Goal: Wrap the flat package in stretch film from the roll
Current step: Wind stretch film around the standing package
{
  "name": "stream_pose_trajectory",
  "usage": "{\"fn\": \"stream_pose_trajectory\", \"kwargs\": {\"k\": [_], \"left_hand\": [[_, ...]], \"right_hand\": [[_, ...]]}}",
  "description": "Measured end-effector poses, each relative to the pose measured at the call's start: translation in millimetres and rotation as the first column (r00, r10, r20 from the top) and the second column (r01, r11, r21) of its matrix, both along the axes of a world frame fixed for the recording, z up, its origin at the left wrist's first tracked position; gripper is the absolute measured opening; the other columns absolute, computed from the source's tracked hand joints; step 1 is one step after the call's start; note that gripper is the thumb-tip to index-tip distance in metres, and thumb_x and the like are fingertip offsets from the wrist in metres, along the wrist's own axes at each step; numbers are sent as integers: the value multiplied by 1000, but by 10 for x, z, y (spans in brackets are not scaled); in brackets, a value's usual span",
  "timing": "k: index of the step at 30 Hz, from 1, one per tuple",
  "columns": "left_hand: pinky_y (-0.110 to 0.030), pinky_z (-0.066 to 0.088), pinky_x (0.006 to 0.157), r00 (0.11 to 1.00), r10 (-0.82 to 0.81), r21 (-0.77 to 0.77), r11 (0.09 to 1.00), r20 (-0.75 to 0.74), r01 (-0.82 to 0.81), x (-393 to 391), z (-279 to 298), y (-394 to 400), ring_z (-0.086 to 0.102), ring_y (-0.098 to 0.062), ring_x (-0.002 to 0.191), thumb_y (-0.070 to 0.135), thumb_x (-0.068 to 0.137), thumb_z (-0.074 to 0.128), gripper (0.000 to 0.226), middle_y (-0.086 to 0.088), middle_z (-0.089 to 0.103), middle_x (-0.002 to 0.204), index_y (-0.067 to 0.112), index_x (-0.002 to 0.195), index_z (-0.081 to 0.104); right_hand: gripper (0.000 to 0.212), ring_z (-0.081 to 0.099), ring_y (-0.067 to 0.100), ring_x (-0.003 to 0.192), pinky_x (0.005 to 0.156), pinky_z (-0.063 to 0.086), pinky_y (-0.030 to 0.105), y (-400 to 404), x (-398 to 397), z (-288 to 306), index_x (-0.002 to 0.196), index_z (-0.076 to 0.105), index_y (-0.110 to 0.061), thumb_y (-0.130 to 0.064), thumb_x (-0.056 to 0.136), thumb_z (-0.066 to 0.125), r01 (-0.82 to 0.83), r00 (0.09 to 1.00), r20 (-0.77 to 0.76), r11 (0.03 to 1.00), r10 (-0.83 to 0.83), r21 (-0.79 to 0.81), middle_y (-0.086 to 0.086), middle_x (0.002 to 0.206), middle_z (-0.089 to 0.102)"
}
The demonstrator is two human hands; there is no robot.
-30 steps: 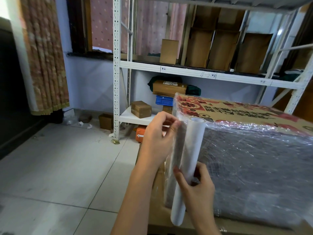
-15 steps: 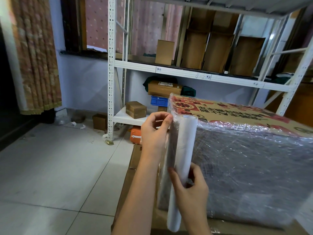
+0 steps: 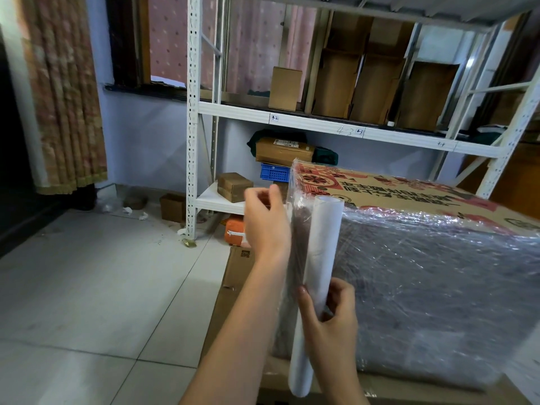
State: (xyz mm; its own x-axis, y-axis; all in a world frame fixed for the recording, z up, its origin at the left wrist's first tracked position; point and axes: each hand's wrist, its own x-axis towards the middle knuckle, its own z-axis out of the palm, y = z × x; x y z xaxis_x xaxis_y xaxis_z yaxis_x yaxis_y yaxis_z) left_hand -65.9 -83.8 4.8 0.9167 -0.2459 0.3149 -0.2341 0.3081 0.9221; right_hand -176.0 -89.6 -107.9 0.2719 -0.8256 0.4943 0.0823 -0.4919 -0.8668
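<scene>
The package (image 3: 423,282) is a large cardboard box with red print on top, its near side covered in clear stretch film. A white film roll (image 3: 317,276) stands almost upright against the box's left front corner. My right hand (image 3: 330,314) grips the roll low on its tube. My left hand (image 3: 264,220) is just left of the roll's upper end, its fingers pinched on the film's loose edge, a dark sheet of film stretched between hand and roll.
A white metal shelving rack (image 3: 193,118) stands behind the box, holding cardboard boxes (image 3: 285,89) and a blue crate (image 3: 274,172). Flattened cardboard (image 3: 233,276) lies under the package. Tiled floor (image 3: 96,287) spreads to the left, with a curtain (image 3: 64,92) beyond.
My left hand has drawn away from the roll's top to the left, pulling film with it. The right hand keeps its hold low on the roll.
</scene>
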Motion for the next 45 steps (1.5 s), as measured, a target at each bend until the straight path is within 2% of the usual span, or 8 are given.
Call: {"fn": "stream_pose_trajectory", "kwargs": {"k": [3,7,15,24,27,29,32,45], "left_hand": [[-15,40,77,790,418,-243,908,449,-342,-105,-276,123,51,-6,86,20,98,39,22,3,56,95,6,102,56],[-26,29,112,650,164,-98,986,742,-137,-403,-667,99,37,-14,135,29,102,28,46,-11,44,142,3,138,37],[-26,11,119,825,-292,-110,915,484,389,-392,-687,19,9,-2,145,39,93,27,56,12,11,158,30,145,10],[-18,18,116,876,-395,-180,874,277,451,-362,-638,-20,18,7,140,31,98,29,49,18,23,154,32,146,19],[-32,17,120,905,-406,-118,899,130,421,-321,-564,13,15,2,143,42,101,29,49,16,18,156,34,148,16],[-30,15,120,876,-151,-36,981,458,188,-248,-498,114,15,-2,144,41,99,27,51,11,22,156,28,148,22],[-31,16,119,491,-26,37,999,871,-13,-97,-451,114,28,-14,142,33,103,18,51,-6,42,147,7,142,38],[-20,33,102,559,10,-5,1000,829,-11,41,-367,-81,47,-15,113,18,92,32,40,-15,60,117,-2,113,60]], "right_hand": [[32,60,-6,72,59,46,12,-6,-7,1,91,49,-29,-17,77,75,-13,1000,9,1000,13,-9,-12,79,62],[36,61,-1,70,59,46,15,-26,9,-52,93,51,-26,-20,69,77,-43,998,47,999,42,11,-18,87,66],[28,61,-5,68,58,44,9,-28,-14,-3,95,53,-24,-11,81,72,-106,991,88,994,103,29,-16,82,67],[20,61,-6,71,58,45,9,20,-25,63,97,52,-23,-10,86,62,-100,993,62,994,98,34,-8,84,62],[17,60,-6,67,56,45,10,29,-36,55,98,53,-20,-14,86,63,-103,994,49,994,101,43,-5,82,62],[17,60,-5,64,56,44,10,22,-36,44,95,53,-21,-11,85,63,-82,995,52,996,80,44,-7,79,63],[18,60,-2,65,56,46,13,0,-20,27,94,52,-24,-13,86,64,-64,998,24,997,64,39,-5,79,62],[23,60,4,66,61,48,31,-23,-28,-36,100,50,-30,-48,86,56,61,986,-150,996,-69,-58,-10,76,63]]}}
